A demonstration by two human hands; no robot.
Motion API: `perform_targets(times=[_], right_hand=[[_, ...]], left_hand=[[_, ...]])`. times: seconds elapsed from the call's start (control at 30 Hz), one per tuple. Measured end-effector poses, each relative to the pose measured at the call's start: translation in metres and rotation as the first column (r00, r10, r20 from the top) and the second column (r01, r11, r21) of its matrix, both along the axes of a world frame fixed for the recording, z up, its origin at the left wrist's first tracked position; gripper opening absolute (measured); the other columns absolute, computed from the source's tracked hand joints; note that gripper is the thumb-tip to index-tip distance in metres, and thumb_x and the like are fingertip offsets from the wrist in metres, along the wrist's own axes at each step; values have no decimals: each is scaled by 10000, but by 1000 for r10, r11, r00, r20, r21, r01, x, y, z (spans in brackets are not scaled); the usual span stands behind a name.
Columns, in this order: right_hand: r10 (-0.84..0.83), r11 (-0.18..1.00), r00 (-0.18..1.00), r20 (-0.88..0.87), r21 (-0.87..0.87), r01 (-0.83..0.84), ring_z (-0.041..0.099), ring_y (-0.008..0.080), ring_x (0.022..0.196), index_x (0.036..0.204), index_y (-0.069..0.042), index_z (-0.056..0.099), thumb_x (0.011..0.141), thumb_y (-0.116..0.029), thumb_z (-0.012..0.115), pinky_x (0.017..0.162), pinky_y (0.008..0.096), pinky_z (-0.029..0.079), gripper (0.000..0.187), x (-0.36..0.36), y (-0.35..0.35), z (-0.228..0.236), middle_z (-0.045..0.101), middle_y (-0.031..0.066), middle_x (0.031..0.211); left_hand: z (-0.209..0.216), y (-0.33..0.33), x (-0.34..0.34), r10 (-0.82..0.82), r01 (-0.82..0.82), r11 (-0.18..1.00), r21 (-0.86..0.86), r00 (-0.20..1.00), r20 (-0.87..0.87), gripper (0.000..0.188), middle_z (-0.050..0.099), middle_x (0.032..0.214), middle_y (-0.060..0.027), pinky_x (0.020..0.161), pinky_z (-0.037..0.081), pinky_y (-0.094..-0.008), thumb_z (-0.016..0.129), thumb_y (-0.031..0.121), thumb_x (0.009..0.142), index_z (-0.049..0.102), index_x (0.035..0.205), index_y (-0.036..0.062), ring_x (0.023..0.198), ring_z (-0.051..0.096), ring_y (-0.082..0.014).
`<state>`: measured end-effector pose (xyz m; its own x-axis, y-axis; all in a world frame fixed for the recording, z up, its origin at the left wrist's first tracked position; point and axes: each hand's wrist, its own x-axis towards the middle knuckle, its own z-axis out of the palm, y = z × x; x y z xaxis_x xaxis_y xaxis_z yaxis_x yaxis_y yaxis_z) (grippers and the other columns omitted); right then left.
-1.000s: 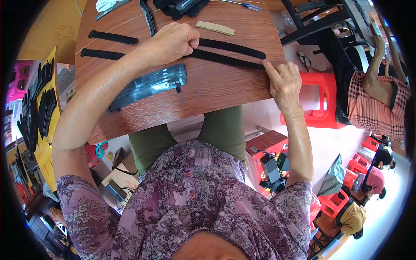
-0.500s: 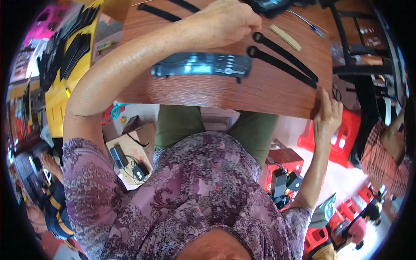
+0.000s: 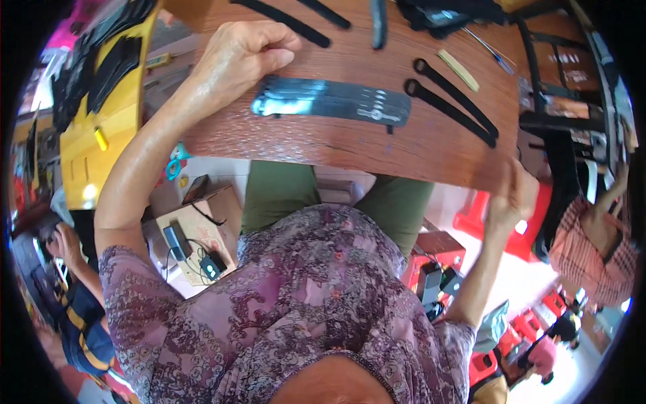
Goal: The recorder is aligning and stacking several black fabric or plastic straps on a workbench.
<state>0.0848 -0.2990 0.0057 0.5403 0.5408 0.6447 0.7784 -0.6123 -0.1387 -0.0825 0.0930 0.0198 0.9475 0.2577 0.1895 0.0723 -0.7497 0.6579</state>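
Observation:
My left hand (image 3: 245,60) is over the left part of the wooden table, fingers curled in and thumb against them; whatever they may hold is hidden. Just beyond its wrist, on the right, lies a flat, shiny dark plastic packet (image 3: 330,101) with white marks at one end. My right hand (image 3: 513,196) is at the table's near right corner, its fingers smeared by motion. Close to it are two black straps (image 3: 454,113) with ring-shaped ends, side by side. More black straps (image 3: 289,21) lie at the far left, and a short dark strip (image 3: 379,25) at the far middle.
On the table (image 3: 303,145) are a pale yellow flat stick (image 3: 459,70), a pen (image 3: 496,54) and a black pile (image 3: 451,17). A yellow table (image 3: 84,165) with black pieces stands left. Below are a cardboard box (image 3: 225,202) with adapters and a red stool (image 3: 471,217).
My left hand has come back from the far middle toward the left, and the short dark strip now shows there. My right hand stays by the corner. The whole view has shifted slightly.

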Motion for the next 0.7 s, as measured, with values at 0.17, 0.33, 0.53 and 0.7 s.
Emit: perform_targets(times=[0.17, 0.33, 0.53, 0.7], right_hand=[[103, 990, 913, -395, 126, -57, 552, 279, 700, 825, -32, 662, 741, -5, 687, 630, 377, 439, 91, -53, 69, -6, 599, 121, 729], [63, 986, 752, -656, 159, 55, 566, 296, 719, 785, -30, 643, 759, -121, 697, 637, 418, 435, 109, -65, 108, -22, 606, 122, 704], [-56, 992, 758, -650, 52, 118, 566, 304, 725, 752, -45, 611, 728, -160, 729, 630, 432, 433, 167, -65, 124, -26, 595, 110, 679], [-100, 990, 790, -605, 19, 139, 590, 233, 639, 767, -22, 648, 714, -164, 754, 607, 366, 450, 185, -65, 129, -31, 605, 98, 681]], left_hand=[[-1, -43, 32, -173, 170, 983, -69, 984, -50, 168, 640, 764, -126, 655, 483, -375, 675, 125, 772, 634, 890, 13, 732, 643, -262], [-10, -77, 68, -287, 288, 958, -5, 951, -112, 193, 609, 710, -156, 628, 446, -443, 698, 163, 731, 581, 791, 22, 729, 605, -354], [-27, -86, 90, -297, 299, 954, -10, 944, -145, 210, 609, 710, -171, 616, 434, -471, 706, 174, 711, 565, 761, 27, 710, 594, -382], [-32, -83, 96, -300, 305, 952, 1, 937, -178, 233, 596, 668, -137, 588, 426, -433, 721, 179, 693, 545, 748, 36, 668, 593, -332]])
